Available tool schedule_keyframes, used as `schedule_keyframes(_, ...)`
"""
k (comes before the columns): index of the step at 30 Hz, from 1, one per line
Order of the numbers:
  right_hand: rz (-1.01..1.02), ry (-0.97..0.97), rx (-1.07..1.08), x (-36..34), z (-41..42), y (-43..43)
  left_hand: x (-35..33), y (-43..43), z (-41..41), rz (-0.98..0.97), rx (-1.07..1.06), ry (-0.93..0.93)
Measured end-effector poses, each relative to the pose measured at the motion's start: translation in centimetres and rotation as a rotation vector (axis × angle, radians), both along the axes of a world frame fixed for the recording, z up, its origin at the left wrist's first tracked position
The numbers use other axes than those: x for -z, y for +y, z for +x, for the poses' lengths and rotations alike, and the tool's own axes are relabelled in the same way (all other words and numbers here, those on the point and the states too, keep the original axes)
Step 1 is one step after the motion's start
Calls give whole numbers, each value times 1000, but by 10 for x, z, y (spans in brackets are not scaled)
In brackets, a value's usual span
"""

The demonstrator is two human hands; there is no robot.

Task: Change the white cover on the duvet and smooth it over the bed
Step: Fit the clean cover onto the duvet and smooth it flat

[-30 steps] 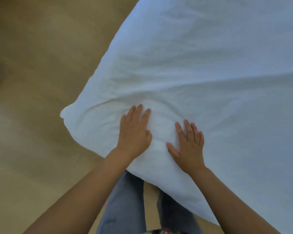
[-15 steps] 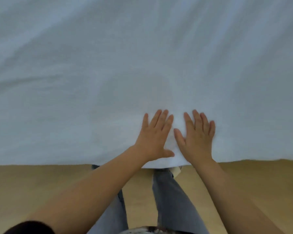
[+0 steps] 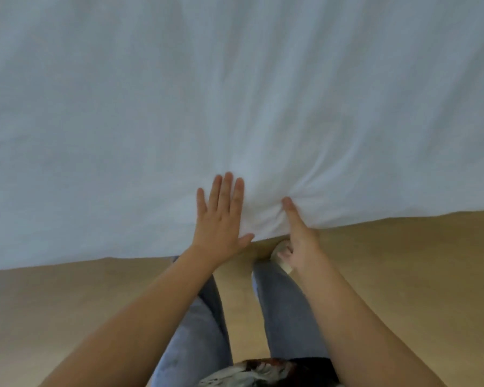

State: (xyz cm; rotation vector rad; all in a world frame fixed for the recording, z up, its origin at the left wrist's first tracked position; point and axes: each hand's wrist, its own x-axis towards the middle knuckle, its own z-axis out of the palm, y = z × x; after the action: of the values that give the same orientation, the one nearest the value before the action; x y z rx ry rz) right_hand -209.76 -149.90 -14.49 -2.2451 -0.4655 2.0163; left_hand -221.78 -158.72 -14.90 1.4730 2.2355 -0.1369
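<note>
The white duvet cover (image 3: 235,93) lies spread across the upper view, from 9 o'clock through 12 to 3. Its near edge runs across the middle and sits higher toward 3 o'clock.

At the 6 o'clock stretch of that edge, the left hand (image 3: 220,222) lies flat on the fabric, palm down. Its fingers (image 3: 227,191) are straight, close together and aimed at 12 o'clock.

Just beside it, toward 3 o'clock, the right hand (image 3: 301,241) grasps the edge of the cover. Its thumb (image 3: 289,208) presses on top and the other fingers are curled beneath the hem. The cloth bunches between the two hands, with creases fanning from the thumb toward 1 o'clock.

Below the edge, a tan wooden floor (image 3: 67,303) runs from 8 to 4 o'clock. The person's legs in blue jeans (image 3: 285,311) stand at 6 o'clock between the bare forearms.
</note>
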Motion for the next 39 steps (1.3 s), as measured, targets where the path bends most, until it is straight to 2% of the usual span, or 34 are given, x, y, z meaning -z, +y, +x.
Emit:
schedule_keyframes(3, 28, 218, 196, -3, -10, 11, -8, -13, 15, 43, 19, 18)
schedule_keyframes(6, 96, 200, 277, -17, -19, 10, -20, -17, 19, 19, 18, 59)
schedule_keyframes(8, 131, 215, 339, -33, -22, 6, -33, -9, 9, 20, -25, 10)
schedule_keyframes(10, 182, 300, 403, -50, -24, 5, -47, 2, -12, -11, -119, -133)
schedule_keyframes(12, 248, 438, 489, -65, -24, 3, -61, 14, -40, 77, -219, -236)
schedule_keyframes(14, 280, 462, 479, -73, -30, -1, -81, 26, -70, 131, -297, -451)
schedule_keyframes(16, 250, 450, 417, -75, -40, -9, -101, 35, -91, 60, -288, -675)
schedule_keyframes(19, 251, 564, 416, -84, -62, -8, -122, 47, -109, -68, -264, -832)
schedule_keyframes(22, 334, 622, 505, -94, -76, 11, -136, 57, -121, -43, -263, -752)
schedule_keyframes(25, 343, 487, 524, -107, -87, 38, -141, 60, -122, 166, -85, -371)
schedule_keyframes(26, 348, 494, 521, -112, -93, 46, -142, 57, -116, 229, -9, -272)
schedule_keyframes(28, 363, 562, 536, -121, -101, 54, -139, 50, -99, 222, 94, -130)
schedule_keyframes(30, 348, 624, 572, -126, -104, 53, -132, 45, -90, 149, 89, 16)
schedule_keyframes(32, 344, 690, 602, -125, -101, 45, -129, 51, -100, 148, -13, 37)
schedule_keyframes(34, 347, 692, 607, -117, -91, 36, -134, 54, -114, 158, 25, -31)
schedule_keyframes(39, 471, 525, 625, -108, -52, 40, -148, 14, -87, -108, 540, -214)
